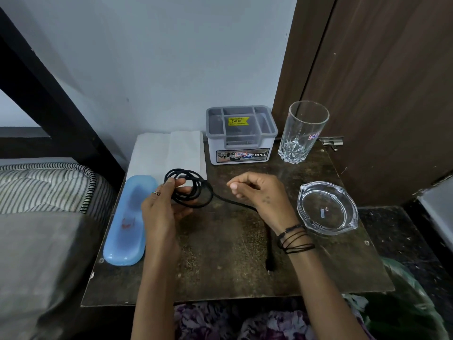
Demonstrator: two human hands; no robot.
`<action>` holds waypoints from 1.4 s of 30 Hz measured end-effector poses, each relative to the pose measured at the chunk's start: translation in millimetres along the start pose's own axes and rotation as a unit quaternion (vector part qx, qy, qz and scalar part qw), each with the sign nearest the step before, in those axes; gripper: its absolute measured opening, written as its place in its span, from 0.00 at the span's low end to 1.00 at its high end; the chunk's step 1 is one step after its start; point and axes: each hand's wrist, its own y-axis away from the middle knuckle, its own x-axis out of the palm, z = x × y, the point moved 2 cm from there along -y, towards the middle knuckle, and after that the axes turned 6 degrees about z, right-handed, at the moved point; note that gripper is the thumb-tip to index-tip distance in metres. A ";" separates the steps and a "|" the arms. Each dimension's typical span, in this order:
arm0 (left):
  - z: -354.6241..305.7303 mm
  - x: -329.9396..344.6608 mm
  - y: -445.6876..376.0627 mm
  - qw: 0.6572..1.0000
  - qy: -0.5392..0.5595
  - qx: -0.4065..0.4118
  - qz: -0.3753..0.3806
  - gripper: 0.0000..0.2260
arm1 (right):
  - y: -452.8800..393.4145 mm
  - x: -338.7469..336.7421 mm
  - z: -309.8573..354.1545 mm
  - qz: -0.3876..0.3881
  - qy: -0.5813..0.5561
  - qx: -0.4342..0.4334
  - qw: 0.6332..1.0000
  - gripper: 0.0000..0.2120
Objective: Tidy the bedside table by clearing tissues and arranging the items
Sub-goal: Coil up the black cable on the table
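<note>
Both hands work over the desk (220, 273): the left hand (161, 207) grips the half-coiled black cable (188, 190), the right hand (259, 195) curls round its loose tail. Coiling looks unfinished. Folded tissues (169, 150) lie at the back-left, seemingly uncleared; organizer box (241, 136) and glass (302, 132) stand upright.

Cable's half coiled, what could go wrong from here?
1. The left hand holds the black cable coil loosely; loops may spring apart.
2. The loose tail runs under the right hand; winding may whip its plug toward the glass ashtray.
3. The tall glass could tip if elbowed.
</note>
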 end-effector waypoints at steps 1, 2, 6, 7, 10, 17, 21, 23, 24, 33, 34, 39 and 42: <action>-1.6 -1.1 -0.5 1.000 0.002 0.001 0.004 0.11 | 1.1 2.1 0.2 0.004 -0.011 0.003 1.000 0.05; -2.8 -0.7 -0.4 1.000 0.002 -0.001 0.017 0.11 | 2.1 5.9 0.0 0.008 -0.015 0.005 1.000 0.03; -2.8 8.3 0.5 0.997 -0.018 -0.004 0.076 0.11 | 4.5 22.5 -1.2 0.009 -0.032 0.018 0.999 0.07; -2.1 9.0 0.3 0.996 -0.023 -0.005 0.081 0.11 | 4.0 23.1 -0.7 0.008 -0.041 0.019 0.999 0.07; -0.2 6.5 -1.1 0.997 -0.026 -0.005 0.072 0.11 | 2.1 16.9 -0.1 0.006 -0.081 0.024 0.996 0.02; 1.5 4.2 -7.6 1.000 -0.002 0.018 0.019 0.11 | 3.8 14.8 2.1 0.048 -0.242 0.027 0.969 0.07; 2.1 2.9 -9.3 0.999 -0.012 0.020 0.023 0.07 | 2.7 9.5 2.5 0.053 -0.283 0.028 0.957 0.09; 2.5 3.9 -9.4 0.999 -0.033 0.027 0.025 0.04 | 2.7 10.7 2.8 0.060 -0.269 0.024 0.961 0.11; 2.7 3.8 -9.3 0.999 -0.036 0.027 0.022 0.05 | 3.0 11.5 3.0 0.063 -0.263 0.024 0.963 0.13; 4.4 1.2 -10.8 0.997 -0.071 0.041 0.004 0.05 | 2.1 5.4 -3.0 -0.018 -0.120 0.024 0.992 0.12; 4.0 0.9 -11.0 0.997 -0.061 0.040 0.005 0.06 | 2.6 4.7 -3.9 -0.026 -0.099 0.034 0.994 0.10; 0.5 0.8 -7.5 0.996 -0.075 0.050 -0.006 0.12 | 4.8 -11.4 -8.2 -0.019 -0.073 0.114 0.991 0.21; -2.4 1.7 -1.4 0.945 -0.281 0.155 -0.057 0.14 | 3.7 -20.8 -2.9 0.028 -0.162 0.101 0.981 0.13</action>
